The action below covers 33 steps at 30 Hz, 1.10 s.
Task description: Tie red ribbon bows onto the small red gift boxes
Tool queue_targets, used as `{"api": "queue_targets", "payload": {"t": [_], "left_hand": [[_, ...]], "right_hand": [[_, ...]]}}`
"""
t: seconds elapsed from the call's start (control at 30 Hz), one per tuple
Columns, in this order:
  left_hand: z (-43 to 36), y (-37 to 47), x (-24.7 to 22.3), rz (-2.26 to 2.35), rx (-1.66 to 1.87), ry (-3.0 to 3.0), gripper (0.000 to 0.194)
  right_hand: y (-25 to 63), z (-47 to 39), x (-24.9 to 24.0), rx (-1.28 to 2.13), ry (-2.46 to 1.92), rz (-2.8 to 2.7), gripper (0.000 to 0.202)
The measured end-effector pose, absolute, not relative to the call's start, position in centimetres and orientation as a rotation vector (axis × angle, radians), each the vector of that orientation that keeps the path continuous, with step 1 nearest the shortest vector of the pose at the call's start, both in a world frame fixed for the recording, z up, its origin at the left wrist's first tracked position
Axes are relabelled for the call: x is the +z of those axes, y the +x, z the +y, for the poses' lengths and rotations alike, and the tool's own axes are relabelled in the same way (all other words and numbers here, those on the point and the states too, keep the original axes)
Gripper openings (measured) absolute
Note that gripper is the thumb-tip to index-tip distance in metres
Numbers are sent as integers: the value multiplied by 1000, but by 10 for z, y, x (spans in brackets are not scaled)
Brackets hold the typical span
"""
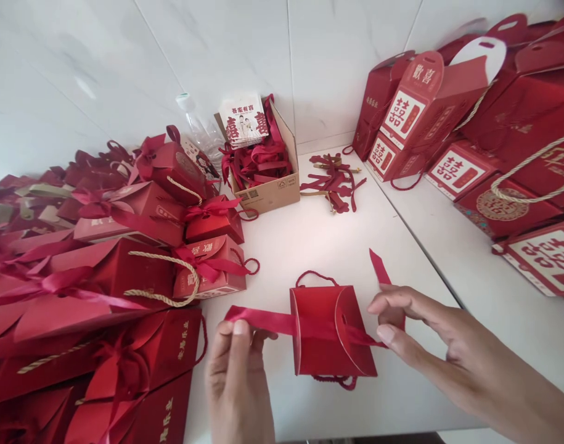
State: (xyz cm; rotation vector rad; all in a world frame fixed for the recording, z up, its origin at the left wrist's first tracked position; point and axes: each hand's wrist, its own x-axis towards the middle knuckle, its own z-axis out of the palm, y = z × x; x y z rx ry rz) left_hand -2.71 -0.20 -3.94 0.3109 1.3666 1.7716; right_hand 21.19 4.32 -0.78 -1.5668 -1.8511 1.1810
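A small red gift box (316,308) lies on the white table (282,246), with cord handles at its far and near sides. A red ribbon (267,319) runs across its top and past both sides. My left hand (242,364) pinches the ribbon's left end between thumb and fingers, left of the box. On the right, my right hand (420,327) has its thumb and fingers closed round the other part of the ribbon, whose tip sticks up above the fingers.
Many ribboned red boxes (143,271) are heaped at the left. A cardboard box (282,191) of ribbons stands at the back, beside loose ribbon pieces (335,182). More red boxes (448,111) are stacked at the right, against the white wall (245,43).
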Motion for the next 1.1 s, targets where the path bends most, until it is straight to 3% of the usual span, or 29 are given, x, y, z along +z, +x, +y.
{"api": "queue_targets", "payload": {"t": [0.1,0.3,0.47,0.6,0.7,0.83,1.1], "left_hand": [[-4,-38,-43,1290,1769,218,24],[-23,-19,-54,1336,1458,393,50],[-19,0,-45,1484,1437,481,54],[-12,0,-45,1504,1420,423,52],[-13,-1,-51,1496,1414,467,47],[-16,-3,-53,1541,1511,461,40],[-4,-1,-29,1360,1805,729,10]], "right_hand": [[217,45,-10,1172,-1542,-1880,28],[220,26,-12,1134,-1671,-1701,29],[216,10,-20,1420,-1764,-1687,60],[208,9,-42,1842,-1747,-1396,73],[200,13,-52,2010,-1532,-1007,65],[194,21,-47,1860,-1410,-704,47],[203,27,-27,1452,-1352,-1058,30]]}}
